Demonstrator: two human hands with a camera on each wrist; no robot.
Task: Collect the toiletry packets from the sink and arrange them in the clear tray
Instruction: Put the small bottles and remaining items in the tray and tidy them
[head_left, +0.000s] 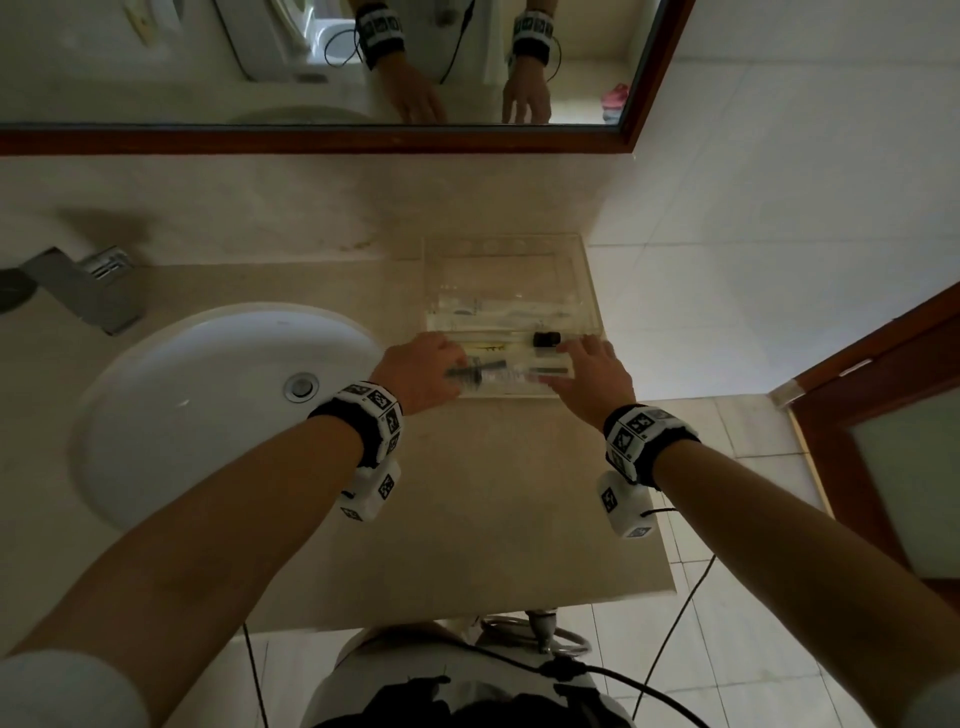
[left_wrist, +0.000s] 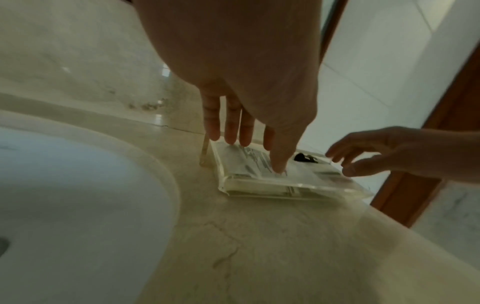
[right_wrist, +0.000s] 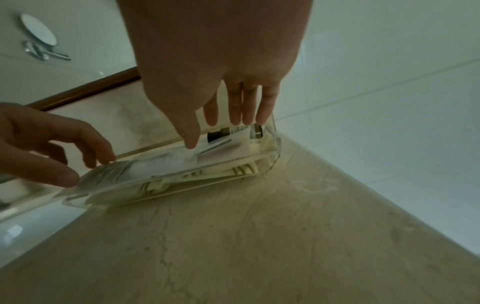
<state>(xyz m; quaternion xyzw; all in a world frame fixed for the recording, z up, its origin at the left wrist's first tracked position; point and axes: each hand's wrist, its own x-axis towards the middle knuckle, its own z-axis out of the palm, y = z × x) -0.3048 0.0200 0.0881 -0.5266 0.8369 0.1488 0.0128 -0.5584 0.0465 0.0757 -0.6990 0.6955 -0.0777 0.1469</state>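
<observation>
Pressing down with straight, spread fingers, the left hand (head_left: 422, 370) rests its fingertips (left_wrist: 279, 167) on the top packet (left_wrist: 255, 162) at the sink-side end of the tray (head_left: 584, 280); nothing is pinched or enclosed, so the hand is open and acts as a flat weight. The right hand (head_left: 592, 375) mirrors it at the wall-side end, fingers (right_wrist: 235, 111) extended and relaxed over the packets (right_wrist: 166, 164), thumb reaching down onto the white wrapper; whether the remaining fingertips touch or hover just above cannot be told from the blurred views. Two open hands, one at each end, suggest levelling and squaring the stack rather than lifting: a flat palm spreads slippery sachets without creasing them.

Beneath the hands, the packets lie lengthwise in the front part of the tray, overlapping in layers, with a small dark-capped bottle (head_left: 545, 339) just behind them. Seen from the right wrist, cream comb-like pieces (right_wrist: 244, 169) show through the clear front wall, under the wrappers. The back part of the tray holds more pale sachets.

The tray sits on the counter (head_left: 467, 493), close against the back wall, just beside the basin (head_left: 208, 395). No packet is visible in the basin, so collection appears complete and only the final tidying seems to be left.
</observation>
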